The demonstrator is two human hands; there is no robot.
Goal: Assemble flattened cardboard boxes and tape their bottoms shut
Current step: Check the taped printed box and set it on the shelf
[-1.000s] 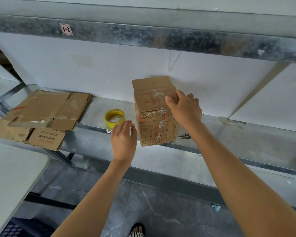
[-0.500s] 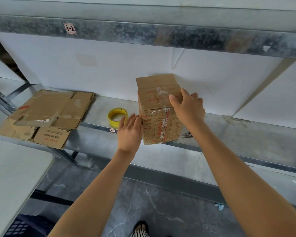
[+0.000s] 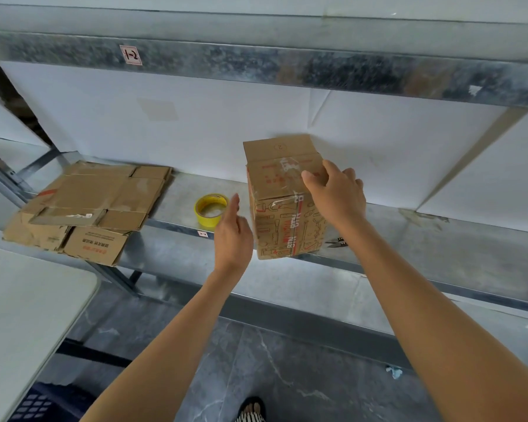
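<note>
An assembled brown cardboard box with red print stands on the metal shelf, one flap up at its back. My right hand rests on the box's top right corner, thumb on the top face and fingers down its right side. My left hand hovers just left of the box, fingers relaxed, holding nothing. A yellow tape roll lies on the shelf left of my left hand. Flattened cardboard boxes are stacked at the shelf's left end.
Small black scissors lie on the shelf right of the box. A white wall panel backs the shelf and a metal beam runs overhead. A pale table corner sits at lower left. My sandalled foot shows on the dark floor.
My left hand has come off the box's left side and turned edge-on, a little away from it. My right hand stays on the box top. The box has not shifted.
</note>
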